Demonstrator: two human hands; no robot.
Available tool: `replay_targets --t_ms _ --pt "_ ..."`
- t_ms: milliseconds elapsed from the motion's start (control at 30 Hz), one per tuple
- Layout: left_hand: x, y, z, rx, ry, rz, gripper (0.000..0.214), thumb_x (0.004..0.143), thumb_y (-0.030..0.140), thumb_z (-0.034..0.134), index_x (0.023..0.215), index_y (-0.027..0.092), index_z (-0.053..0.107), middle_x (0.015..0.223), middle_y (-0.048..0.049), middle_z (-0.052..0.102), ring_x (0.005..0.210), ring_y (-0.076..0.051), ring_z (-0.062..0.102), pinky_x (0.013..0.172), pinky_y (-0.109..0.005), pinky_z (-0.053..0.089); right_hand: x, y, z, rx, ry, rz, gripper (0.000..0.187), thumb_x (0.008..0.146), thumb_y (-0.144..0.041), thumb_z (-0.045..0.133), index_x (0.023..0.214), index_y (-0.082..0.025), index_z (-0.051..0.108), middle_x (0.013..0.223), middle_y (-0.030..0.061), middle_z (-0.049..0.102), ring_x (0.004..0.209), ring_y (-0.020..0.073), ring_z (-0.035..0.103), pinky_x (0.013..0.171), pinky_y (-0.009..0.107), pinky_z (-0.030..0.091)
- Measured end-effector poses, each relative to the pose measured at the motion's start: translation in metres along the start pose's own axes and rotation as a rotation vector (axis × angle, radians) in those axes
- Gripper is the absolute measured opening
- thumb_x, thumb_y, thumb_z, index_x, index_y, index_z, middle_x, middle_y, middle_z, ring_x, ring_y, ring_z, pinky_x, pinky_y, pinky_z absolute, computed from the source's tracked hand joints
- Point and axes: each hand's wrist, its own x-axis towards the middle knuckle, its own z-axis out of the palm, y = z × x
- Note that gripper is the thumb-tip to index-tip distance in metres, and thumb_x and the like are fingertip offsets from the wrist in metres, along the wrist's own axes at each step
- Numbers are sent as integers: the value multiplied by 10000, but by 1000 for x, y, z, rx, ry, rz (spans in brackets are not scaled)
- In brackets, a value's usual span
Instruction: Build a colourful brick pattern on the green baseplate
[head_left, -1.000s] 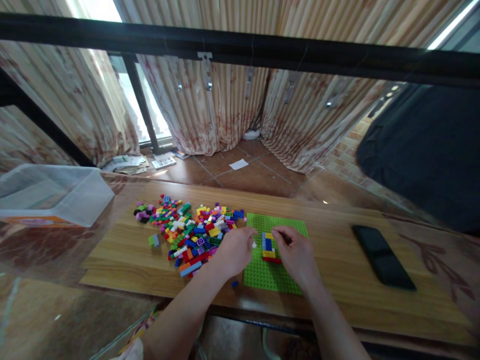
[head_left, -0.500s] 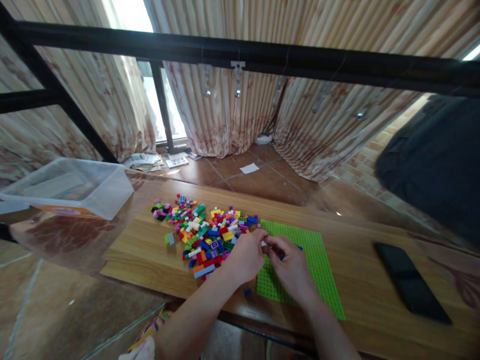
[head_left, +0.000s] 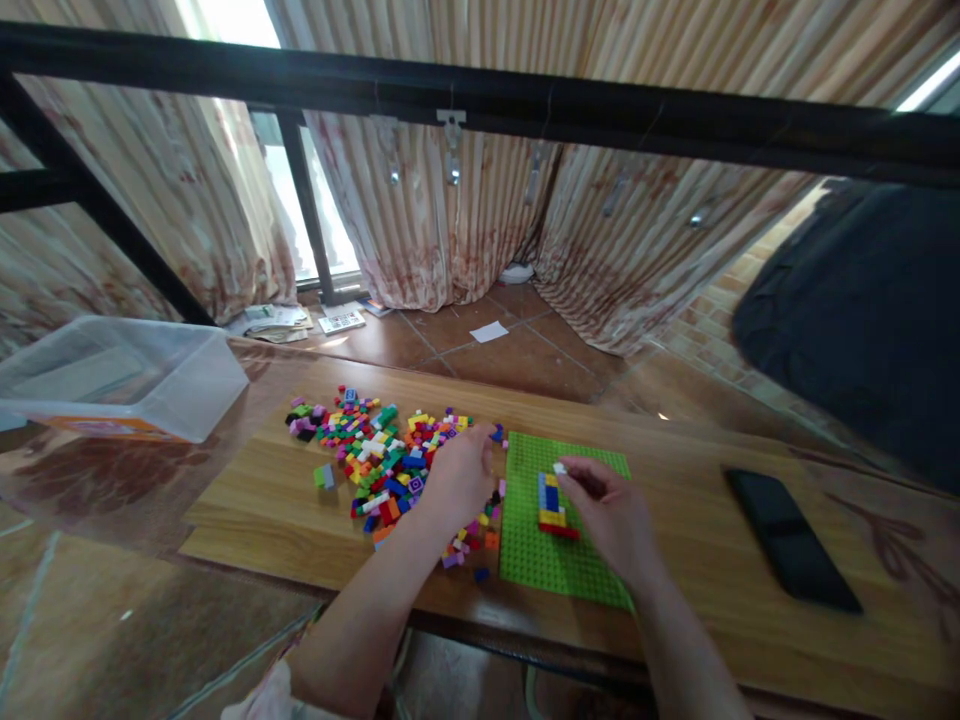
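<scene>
A light wooden tabletop (head_left: pixel 675 570) carried everything. Far out at ten o'clock from the plate stood a clear plastic storage bin (head_left: pixel 127 375), and at three o'clock, well apart, lay a flat black phone (head_left: pixel 791 540). A square bright-green studded baseplate (head_left: pixel 555 565) sat in the middle, with a loose heap of small multicoloured plastic bricks (head_left: pixel 367 455) just beside it at nine o'clock.

The left hand (head_left: pixel 461 475) lay palm down on the heap's near edge. Its fingers were curled into the bricks, and whether they held one could not be told. The right hand (head_left: pixel 611 515) rested over the plate, its thumb and forefinger drawn narrow on a tiny white brick (head_left: pixel 559 468). That brick sat at the fingertips, at ten o'clock from the hand. It was just past the twelve o'clock end of a short blue, yellow and red brick stack (head_left: pixel 551 505) fixed on the plate.
</scene>
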Motion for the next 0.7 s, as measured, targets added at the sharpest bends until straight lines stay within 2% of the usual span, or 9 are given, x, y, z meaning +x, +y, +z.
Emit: replay_targets --t_ms 133,267,533,700 --pt "5 -8 -6 273 38 109 324 786 90 488 1068 138 642 1034 -102 682 1000 -234 600 943 -364 433 4 16 -24 16 38 122 368 723 -397 637 997 -156 682 726 30 646 661 161 581 658 306 462" --pt "7 -10 -1 415 -1 176 277 745 84 509 955 131 683 941 -110 676 926 -251 585 920 -388 418 0 23 -31 -78 0 140 344 728 -392 605 968 -164 700 699 26 642 650 162 576 652 305 444" --pt "13 -13 8 454 44 65 238 733 100 500 876 118 689 915 -124 624 942 -251 556 897 -357 430 -3 21 -31 -158 -4 124 329 761 -385 567 973 -175 704 723 34 658 673 172 592 686 318 444" --pt "15 -22 9 436 55 73 244 769 83 464 857 146 683 903 -115 621 967 -241 562 896 -364 443 -3 17 -31 -113 0 121 318 762 -394 577 951 -173 707 763 48 682 721 186 611 708 333 455"
